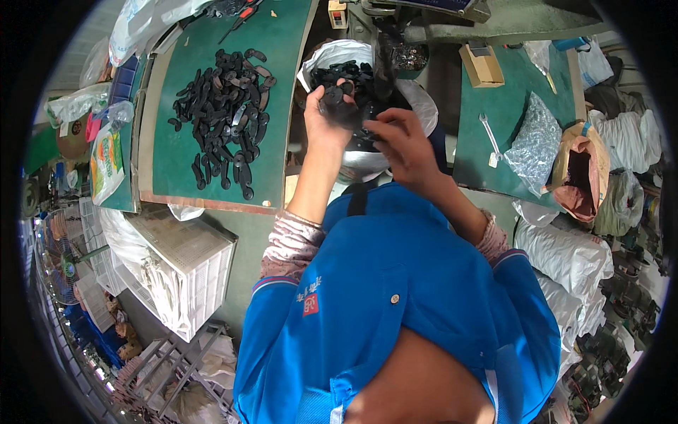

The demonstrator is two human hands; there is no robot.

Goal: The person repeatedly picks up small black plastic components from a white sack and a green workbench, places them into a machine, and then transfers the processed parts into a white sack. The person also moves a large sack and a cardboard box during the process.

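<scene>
My left hand (326, 121) is closed around a few dark, curved black parts (340, 106), held over a white sack. Close beside it, my right hand (404, 143) has its thumb and fingers drawn together at the edge of those parts. What sits between the right fingertips is too dark to make out. Below both hands, the white-lined sack (311, 65) contains many more black parts (352, 72). To the left, a loose heap of similar flat, elongated black pieces (229, 106) lies spread on a green tabletop (169, 152).
A machine (508, 27) with a dark vertical part (385, 60) stands just beyond my hands. On the right-hand green table lie a wrench (489, 134), bubble wrap (534, 141), an open cardboard box (482, 69) and a brown paper bag (581, 166). A white crate (201, 283) stands at lower left.
</scene>
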